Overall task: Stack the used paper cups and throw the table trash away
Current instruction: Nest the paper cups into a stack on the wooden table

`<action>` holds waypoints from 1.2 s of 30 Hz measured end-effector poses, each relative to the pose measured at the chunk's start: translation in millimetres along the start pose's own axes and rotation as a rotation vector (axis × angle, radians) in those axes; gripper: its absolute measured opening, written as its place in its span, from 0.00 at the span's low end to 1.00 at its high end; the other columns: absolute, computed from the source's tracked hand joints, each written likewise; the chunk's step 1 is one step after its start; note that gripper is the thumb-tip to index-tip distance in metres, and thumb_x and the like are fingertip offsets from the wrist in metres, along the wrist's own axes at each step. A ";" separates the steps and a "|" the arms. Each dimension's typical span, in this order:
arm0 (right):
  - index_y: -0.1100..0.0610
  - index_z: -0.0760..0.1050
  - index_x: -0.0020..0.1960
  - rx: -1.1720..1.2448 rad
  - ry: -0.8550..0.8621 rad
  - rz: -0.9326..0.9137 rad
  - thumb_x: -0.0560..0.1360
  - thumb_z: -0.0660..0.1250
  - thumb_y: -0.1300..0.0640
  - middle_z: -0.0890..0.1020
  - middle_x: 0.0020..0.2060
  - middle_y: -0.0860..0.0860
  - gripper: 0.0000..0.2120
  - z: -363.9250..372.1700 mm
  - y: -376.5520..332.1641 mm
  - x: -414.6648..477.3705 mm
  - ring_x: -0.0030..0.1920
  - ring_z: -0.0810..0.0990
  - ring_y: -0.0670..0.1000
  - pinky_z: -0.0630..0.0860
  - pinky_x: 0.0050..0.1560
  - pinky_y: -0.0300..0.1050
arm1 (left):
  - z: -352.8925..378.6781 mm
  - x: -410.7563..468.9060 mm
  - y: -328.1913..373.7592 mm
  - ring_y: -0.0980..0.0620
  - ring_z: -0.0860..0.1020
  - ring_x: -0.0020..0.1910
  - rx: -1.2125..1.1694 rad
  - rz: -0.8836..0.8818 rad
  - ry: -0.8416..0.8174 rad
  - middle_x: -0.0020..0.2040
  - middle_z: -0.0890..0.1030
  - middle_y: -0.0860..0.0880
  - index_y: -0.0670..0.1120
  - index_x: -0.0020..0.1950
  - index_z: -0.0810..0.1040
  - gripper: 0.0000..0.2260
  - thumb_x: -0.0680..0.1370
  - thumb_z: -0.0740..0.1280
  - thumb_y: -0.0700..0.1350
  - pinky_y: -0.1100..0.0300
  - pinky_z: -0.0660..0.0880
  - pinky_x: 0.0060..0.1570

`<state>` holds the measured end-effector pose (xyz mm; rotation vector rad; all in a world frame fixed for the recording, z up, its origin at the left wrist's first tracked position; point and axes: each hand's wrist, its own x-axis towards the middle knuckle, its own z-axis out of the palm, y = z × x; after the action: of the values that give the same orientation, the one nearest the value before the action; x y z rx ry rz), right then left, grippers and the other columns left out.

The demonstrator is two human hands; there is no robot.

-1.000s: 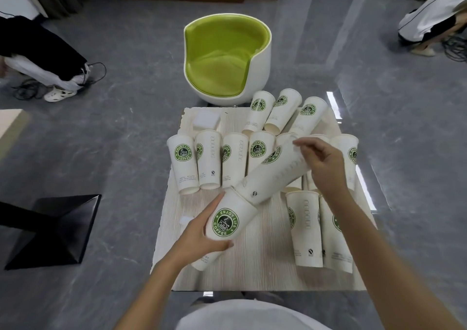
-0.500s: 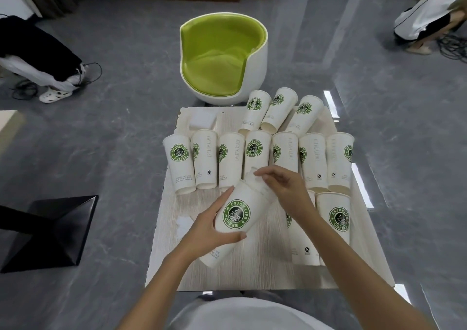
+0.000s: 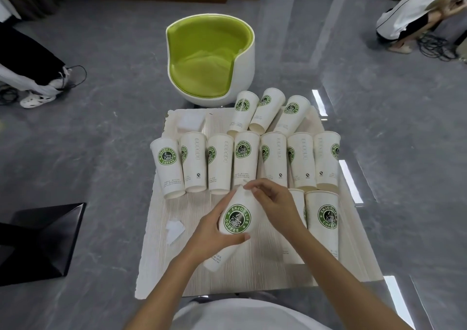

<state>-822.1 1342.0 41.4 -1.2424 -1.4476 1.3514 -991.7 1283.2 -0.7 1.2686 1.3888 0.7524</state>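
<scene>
My left hand (image 3: 209, 236) grips a tilted white paper cup stack (image 3: 236, 219) with a green coffee logo, over the light wooden table (image 3: 252, 279). My right hand (image 3: 275, 203) curls over the stack's upper end, thumb and fingers at the rim. Behind it, a row of several upside-down cups (image 3: 219, 162) spans the table. Three more cups (image 3: 265, 112) lie tipped at the back right. Another upside-down cup (image 3: 324, 218) stands just right of my right hand. A crumpled paper scrap (image 3: 174, 229) lies at the left, and a white napkin pile (image 3: 190, 122) at the far left corner.
A white tub chair with a green seat (image 3: 209, 56) stands just beyond the table. A black table base (image 3: 43, 238) sits on the floor at left. One person (image 3: 30, 76) sits far left, another crouches far right (image 3: 409, 8) by cables.
My right hand has pushed a long cup down into the stack held by my left hand; it no longer sticks out. The stack now sits more upright and closer to me.
</scene>
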 end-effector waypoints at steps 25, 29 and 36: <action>0.48 0.79 0.46 -0.686 -0.137 0.282 0.74 0.67 0.60 0.83 0.43 0.46 0.07 -91.8 51.3 50.6 0.46 0.81 0.47 0.77 0.50 0.46 | 6.8 8.7 -12.2 0.63 0.78 0.60 -0.051 -0.072 0.002 0.61 0.78 0.67 0.64 0.74 0.62 0.41 0.69 0.79 0.42 0.64 0.75 0.55; 0.49 0.79 0.44 -0.681 -0.167 0.272 0.74 0.66 0.62 0.80 0.37 0.42 0.08 -89.1 50.4 50.6 0.41 0.79 0.45 0.72 0.39 0.36 | 5.8 9.1 -14.8 0.63 0.78 0.60 -0.050 -0.084 0.015 0.61 0.78 0.67 0.65 0.73 0.62 0.40 0.69 0.78 0.42 0.64 0.75 0.54; 0.51 0.81 0.47 -0.636 -0.172 0.219 0.77 0.64 0.61 0.76 0.33 0.43 0.09 -84.9 43.1 48.4 0.32 0.72 0.43 0.66 0.32 0.32 | 4.4 9.7 -19.4 0.63 0.78 0.59 -0.056 -0.099 0.027 0.60 0.78 0.67 0.64 0.73 0.62 0.40 0.69 0.79 0.43 0.63 0.75 0.55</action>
<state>-744.4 1406.2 6.0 -1.7577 -2.0041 1.1924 -991.8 1286.9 -22.6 1.1410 1.4322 0.7379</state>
